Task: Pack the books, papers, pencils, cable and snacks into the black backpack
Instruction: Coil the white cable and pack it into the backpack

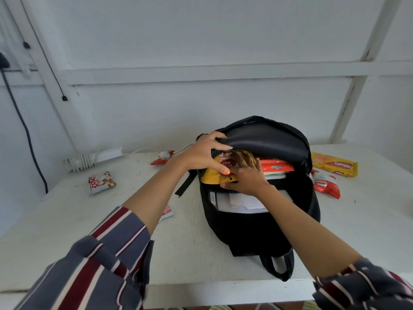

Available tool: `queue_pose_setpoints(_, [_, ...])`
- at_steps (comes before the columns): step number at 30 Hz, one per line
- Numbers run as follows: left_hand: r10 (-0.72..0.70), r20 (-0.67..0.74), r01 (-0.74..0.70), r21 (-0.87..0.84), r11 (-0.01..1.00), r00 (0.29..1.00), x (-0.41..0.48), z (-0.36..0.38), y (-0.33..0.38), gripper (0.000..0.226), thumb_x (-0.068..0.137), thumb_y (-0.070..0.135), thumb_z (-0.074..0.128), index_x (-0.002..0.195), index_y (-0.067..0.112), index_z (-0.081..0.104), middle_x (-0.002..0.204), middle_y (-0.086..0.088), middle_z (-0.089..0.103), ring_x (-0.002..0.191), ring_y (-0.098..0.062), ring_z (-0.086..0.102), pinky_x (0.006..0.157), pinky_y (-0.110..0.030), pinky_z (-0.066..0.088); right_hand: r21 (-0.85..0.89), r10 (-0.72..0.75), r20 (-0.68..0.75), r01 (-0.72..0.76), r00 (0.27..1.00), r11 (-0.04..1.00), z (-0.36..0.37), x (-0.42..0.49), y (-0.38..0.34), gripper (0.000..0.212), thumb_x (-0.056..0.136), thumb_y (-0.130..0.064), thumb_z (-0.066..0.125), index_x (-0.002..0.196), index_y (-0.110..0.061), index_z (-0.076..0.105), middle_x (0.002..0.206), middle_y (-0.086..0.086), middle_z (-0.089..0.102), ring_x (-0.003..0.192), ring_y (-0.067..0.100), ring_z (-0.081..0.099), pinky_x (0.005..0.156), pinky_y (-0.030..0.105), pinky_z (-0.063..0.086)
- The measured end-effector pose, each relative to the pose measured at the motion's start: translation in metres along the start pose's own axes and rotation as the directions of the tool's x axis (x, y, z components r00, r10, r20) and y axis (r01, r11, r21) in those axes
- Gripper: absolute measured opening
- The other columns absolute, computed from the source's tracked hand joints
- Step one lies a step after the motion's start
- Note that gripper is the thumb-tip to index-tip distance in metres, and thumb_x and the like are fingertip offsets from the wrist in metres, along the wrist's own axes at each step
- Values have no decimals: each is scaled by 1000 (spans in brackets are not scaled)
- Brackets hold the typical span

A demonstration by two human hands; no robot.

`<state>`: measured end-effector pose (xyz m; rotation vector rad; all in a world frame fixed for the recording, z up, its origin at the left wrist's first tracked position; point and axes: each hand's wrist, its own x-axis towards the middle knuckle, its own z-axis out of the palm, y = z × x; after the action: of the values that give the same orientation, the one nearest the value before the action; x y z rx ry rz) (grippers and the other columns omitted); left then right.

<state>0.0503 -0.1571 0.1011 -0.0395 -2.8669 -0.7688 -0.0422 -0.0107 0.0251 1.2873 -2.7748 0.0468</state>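
The black backpack [252, 229] lies on the white table with its top compartment unzipped. My left hand [202, 153] grips the edge of the backpack's upper flap and holds it up. My right hand [247, 175] presses a yellow and red snack packet [215, 176] into the opening. Beside it inside the bag sit a red flat pack [277, 167] and a book edge; white papers [248, 203] show in the front pocket. Loose snacks lie on the table: a white and red packet [101, 182], a small red one [162, 157], a yellow biscuit pack [334, 167], and red and white packets [326, 185].
A white power strip with coiled cable [89, 158] lies at the table's back left by the wall. Another small packet [166, 213] peeks out under my left forearm. A dark cable [26, 135] hangs down the left wall. The table's front edge [201, 284] is near me.
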Motion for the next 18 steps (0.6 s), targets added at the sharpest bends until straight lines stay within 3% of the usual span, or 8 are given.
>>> queue_pose_setpoints(4, [9, 4, -9, 10, 1000, 1000, -2, 2, 1, 64, 70, 32, 80, 129, 24, 55, 145, 5, 27, 134, -16, 25, 110, -41, 30, 61, -22, -77, 27, 997, 998, 4, -8, 1, 73, 80, -70, 47, 143, -46, 20, 158, 2, 3, 144, 31, -6, 114, 51, -4])
queue_pose_setpoints(13, [-5, 38, 4, 29, 1000, 999, -6, 7, 5, 57, 74, 29, 77, 127, 23, 57, 146, 2, 25, 137, -18, 17, 111, -36, 22, 179, -72, -88, 87, 994, 980, -7, -33, 10, 76, 82, -61, 54, 146, -35, 22, 158, -2, 5, 145, 21, -5, 115, 47, -3])
queue_pose_setpoints(15, [-9, 64, 7, 39, 999, 998, -8, 9, 5, 52, 73, 28, 78, 123, 23, 61, 146, 2, 26, 136, -18, 17, 111, -36, 22, 197, -85, -72, 98, 994, 976, -13, -40, 10, 74, 84, -56, 55, 146, -32, 24, 157, -2, 11, 145, 20, 2, 117, 45, 3])
queue_pose_setpoints(18, [-33, 122, 26, 57, 998, 992, -13, 14, 0, 39, 73, 27, 78, 111, 25, 68, 146, 4, 28, 136, -18, 18, 110, -36, 22, 321, -122, -13, 120, 992, 940, -29, -60, 7, 64, 86, -42, 61, 142, -25, 37, 149, -1, 34, 138, 19, 29, 114, 37, 24])
